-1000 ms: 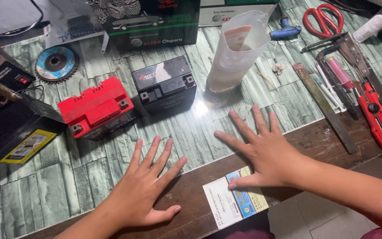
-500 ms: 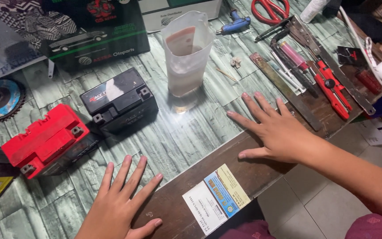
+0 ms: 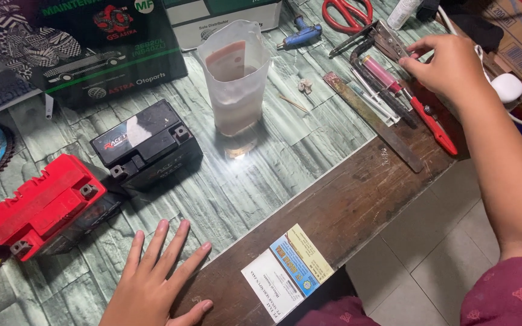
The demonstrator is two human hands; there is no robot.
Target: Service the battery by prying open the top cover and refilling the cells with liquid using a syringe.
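Red battery (image 3: 46,205), black battery (image 3: 146,145), red scissors (image 3: 347,12) — on a green-grey streaked table cover (image 3: 261,175).

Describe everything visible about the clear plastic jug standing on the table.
The clear plastic jug is a tall, translucent, soft-walled container with an open, slightly wavy rim and a pouring lip. It stands upright on the green patterned table covering, behind the black battery and in front of a green box. A reddish patch shows through its upper wall. A bright glare lies on the table at its base. Neither hand touches it.
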